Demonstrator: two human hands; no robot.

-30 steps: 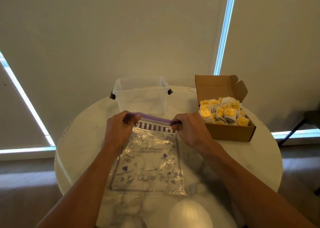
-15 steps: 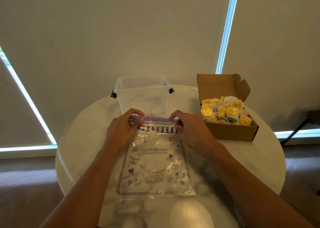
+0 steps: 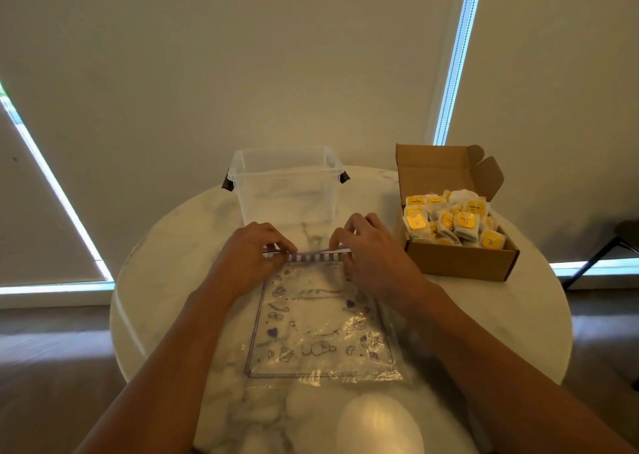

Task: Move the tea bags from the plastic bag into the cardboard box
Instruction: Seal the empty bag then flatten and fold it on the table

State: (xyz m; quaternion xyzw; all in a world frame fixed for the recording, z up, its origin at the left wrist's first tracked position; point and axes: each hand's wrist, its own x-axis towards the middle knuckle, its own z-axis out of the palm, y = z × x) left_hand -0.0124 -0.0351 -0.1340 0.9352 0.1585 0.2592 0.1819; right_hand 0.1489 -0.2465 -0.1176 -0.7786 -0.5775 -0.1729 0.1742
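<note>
Tea bags [image 3: 453, 220] seem all boxed; our left grip [image 3: 249, 256] and right grip [image 3: 373, 249] pinch the flat bag's [image 3: 318, 322] seal [image 3: 313, 256], likely pressing it shut next.

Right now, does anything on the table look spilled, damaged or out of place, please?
Nothing stands out. The plastic bag lies flat and looks empty, left hand and right hand pinching its top strip. The tea bags sit heaped inside the open cardboard box, none on the table.
</note>
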